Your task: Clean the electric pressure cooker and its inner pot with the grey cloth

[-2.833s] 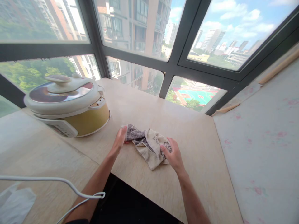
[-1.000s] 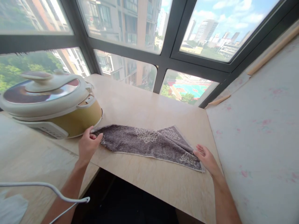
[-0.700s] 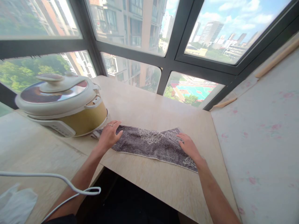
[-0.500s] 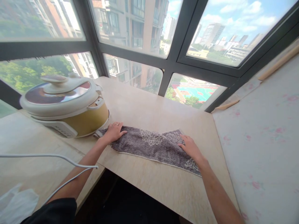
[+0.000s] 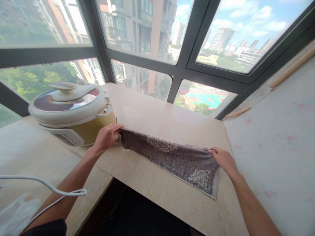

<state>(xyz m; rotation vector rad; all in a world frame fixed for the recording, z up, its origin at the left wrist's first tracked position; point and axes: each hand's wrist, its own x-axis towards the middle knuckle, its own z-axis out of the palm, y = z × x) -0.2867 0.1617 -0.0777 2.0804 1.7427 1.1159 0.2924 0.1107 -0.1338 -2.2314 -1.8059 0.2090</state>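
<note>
A grey-purple towel (image 5: 162, 154) with pale lace-like patterns stretches between my two hands above the stone-look counter (image 5: 152, 183). My left hand (image 5: 107, 137), with a ring on one finger, pinches its left upper corner close beside the pot. At the other end, my right hand (image 5: 225, 159) is closed on the upper right corner. The towel's upper edge is pulled fairly straight and slopes down to the right. Its front part hangs toward the counter, the lower right corner reaching nearest to me.
A white and gold electric cooker (image 5: 71, 113) with its lid on stands at the left. A white cable (image 5: 44, 185) crosses my left forearm, near a crumpled plastic bag (image 5: 18, 213). Windows (image 5: 140, 78) line the back; a flowered wall (image 5: 275, 157) bounds the right.
Both hands were lying on the towel. Now they grip its upper corners, with the edge raised and drawn straighter. My left hand moved left, my right hand right.
</note>
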